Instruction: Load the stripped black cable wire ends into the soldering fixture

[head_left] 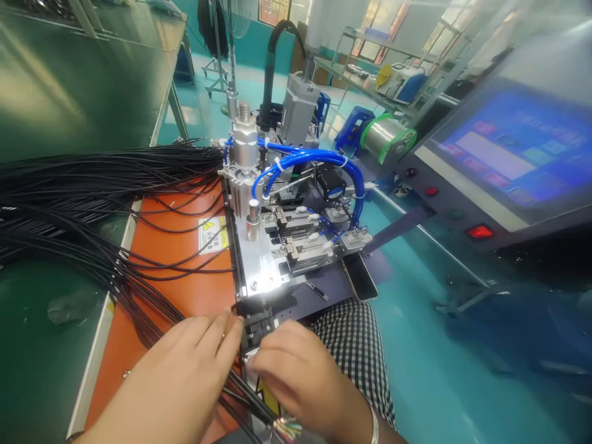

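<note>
At the front edge of the metal machine (263, 259), my left hand (185, 357) rests over black cables with its fingers bent together; what they grip is hidden. My right hand (300, 370) is closed in a pinch beside a dark fixture (257, 327), and anything between its fingertips is too small to make out. Below and between the hands runs a bundle of black cables (247, 394), ending in stripped, multicoloured wires (287, 427). More black cables (92, 203) spread over the orange surface (185, 296) on the left.
A phone (359, 277) and a small cutter (317, 290) lie right of the machine. A control panel with a lit screen (513, 145) stands at the right. Behind are a wire spool (388, 137) and blue tubes (319, 154). A green table (69, 74) is at the left.
</note>
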Demonstrator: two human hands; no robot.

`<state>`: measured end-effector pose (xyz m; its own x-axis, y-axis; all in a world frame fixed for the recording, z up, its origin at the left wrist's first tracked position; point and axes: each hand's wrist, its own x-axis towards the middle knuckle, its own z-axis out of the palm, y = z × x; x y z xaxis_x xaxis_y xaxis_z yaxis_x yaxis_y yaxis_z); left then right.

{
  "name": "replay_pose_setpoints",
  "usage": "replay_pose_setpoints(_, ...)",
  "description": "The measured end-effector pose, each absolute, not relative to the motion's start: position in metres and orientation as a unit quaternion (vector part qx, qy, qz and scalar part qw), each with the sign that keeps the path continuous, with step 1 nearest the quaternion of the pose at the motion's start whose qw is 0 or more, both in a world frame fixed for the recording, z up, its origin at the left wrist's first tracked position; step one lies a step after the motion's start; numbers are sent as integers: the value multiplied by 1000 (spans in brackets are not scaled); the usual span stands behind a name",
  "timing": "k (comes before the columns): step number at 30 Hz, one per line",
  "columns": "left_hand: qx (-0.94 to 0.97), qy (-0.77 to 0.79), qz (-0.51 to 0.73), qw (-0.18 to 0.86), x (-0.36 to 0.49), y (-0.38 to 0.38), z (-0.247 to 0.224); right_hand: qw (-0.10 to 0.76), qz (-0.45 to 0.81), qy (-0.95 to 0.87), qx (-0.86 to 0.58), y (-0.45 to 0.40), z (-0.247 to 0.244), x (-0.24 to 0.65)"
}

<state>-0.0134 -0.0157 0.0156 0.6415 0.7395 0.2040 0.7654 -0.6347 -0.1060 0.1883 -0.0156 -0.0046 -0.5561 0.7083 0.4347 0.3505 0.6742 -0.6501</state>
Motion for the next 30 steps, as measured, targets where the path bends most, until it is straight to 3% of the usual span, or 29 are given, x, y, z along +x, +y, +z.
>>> replay_pose_setpoints(8,-917,-336,-130,168,-19,-6,25,407,300,-742,-441,-6,-7,193)
replay_pose_setpoints(17,-922,-346,-168,53,-10,-6,22,456,291,-731,-415,-10,-9,188)
replay_pose_setpoints(23,-902,-411,-132,-17,-6,-7,23,471,305,-664,-494,-13,-15,180)
replay_pose_setpoints(30,-892,-415,-180,-18,-9,-5,21,503,311,-623,-511,-16,-10,178)
